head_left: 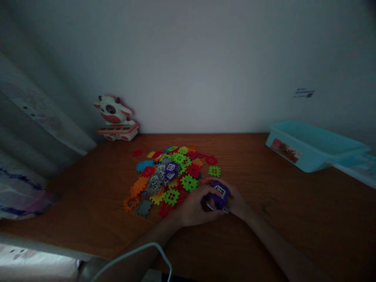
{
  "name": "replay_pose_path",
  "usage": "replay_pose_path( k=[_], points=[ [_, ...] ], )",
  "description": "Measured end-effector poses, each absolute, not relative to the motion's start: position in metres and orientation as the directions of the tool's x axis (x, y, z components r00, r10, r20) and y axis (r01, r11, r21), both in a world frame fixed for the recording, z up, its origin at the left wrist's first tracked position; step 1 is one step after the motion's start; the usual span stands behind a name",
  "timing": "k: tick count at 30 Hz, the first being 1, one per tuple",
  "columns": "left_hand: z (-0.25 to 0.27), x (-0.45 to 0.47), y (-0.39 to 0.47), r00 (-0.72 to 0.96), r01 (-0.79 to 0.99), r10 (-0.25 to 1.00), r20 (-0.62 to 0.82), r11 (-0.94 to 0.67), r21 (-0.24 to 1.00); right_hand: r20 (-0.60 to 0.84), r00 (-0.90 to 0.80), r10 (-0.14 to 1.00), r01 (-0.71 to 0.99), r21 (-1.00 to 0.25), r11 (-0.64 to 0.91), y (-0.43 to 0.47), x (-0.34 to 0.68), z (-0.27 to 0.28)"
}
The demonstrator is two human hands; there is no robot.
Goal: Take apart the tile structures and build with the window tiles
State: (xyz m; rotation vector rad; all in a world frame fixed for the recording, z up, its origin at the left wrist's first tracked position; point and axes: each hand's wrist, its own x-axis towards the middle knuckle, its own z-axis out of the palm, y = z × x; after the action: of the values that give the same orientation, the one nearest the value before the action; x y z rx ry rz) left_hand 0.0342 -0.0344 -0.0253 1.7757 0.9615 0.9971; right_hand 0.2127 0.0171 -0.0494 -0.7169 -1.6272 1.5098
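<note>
Both my hands hold a small purple block assembly (219, 192) with a white window pattern, just above the wooden table. My left hand (192, 207) curves around its left side, thumb and fingers closed on it. My right hand (235, 199) wraps the right and far sides, partly hidden behind the purple pieces. Pale parts stick out at its lower edge. Left of my hands lies a loose pile of notched plastic building pieces, with a green window piece (189, 183), an orange piece (139, 187), a grey piece (143, 208) and purple window pieces (171, 171) among them.
A toy cow with a keyboard (117, 127) stands at the back left by the wall. At the right is a light-blue plastic bin (305, 154), with its lid or another pale tray (357, 168) beside it. A pale cord (141, 247) loops up at the front edge.
</note>
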Motion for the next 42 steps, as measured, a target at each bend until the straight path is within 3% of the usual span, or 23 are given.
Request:
replay_pose_path(
  k=[8,12,15,19,25,30,35,39,42],
  points=[
    [-0.026,0.034,-0.034,0.331,0.240,0.876,0.351,-0.438,0.866,0.036,-0.376,0.926,-0.292,-0.953,-0.082,0.023,0.207,-0.048],
    [-0.026,0.027,-0.034,0.419,0.279,0.761,0.496,-0.627,0.727,-0.035,-0.199,0.979,-0.382,-0.918,-0.111,0.031,0.210,-0.047],
    [-0.028,0.025,-0.034,0.480,0.300,0.747,0.460,-0.632,0.714,-0.056,-0.155,0.986,-0.399,-0.910,-0.114,0.035,0.214,-0.049],
    [-0.033,0.027,-0.034,0.423,0.321,0.822,0.381,-0.529,0.785,0.004,-0.089,0.996,-0.337,-0.941,-0.026,0.039,0.217,-0.054],
    [-0.032,0.027,-0.033,0.280,0.298,0.924,0.259,-0.340,0.892,0.011,-0.196,0.980,-0.014,-1.000,0.008,0.031,0.216,-0.057],
    [-0.039,0.028,-0.034,0.343,0.198,0.930,0.130,-0.206,0.958,0.187,-0.286,0.940,0.109,-0.968,0.226,0.024,0.217,-0.065],
    [-0.048,0.034,-0.032,0.341,0.000,0.928,0.150,-0.160,0.987,0.423,-0.265,0.867,0.259,-0.834,0.486,0.022,0.223,-0.061],
    [-0.048,0.033,-0.032,0.360,-0.027,0.918,0.167,-0.168,0.985,0.469,-0.374,0.800,0.263,-0.774,0.576,0.019,0.223,-0.056],
    [-0.043,0.030,-0.034,0.443,0.044,0.888,0.124,-0.159,0.986,0.366,-0.386,0.847,0.167,-0.875,0.455,0.015,0.223,-0.059]
  ],
)
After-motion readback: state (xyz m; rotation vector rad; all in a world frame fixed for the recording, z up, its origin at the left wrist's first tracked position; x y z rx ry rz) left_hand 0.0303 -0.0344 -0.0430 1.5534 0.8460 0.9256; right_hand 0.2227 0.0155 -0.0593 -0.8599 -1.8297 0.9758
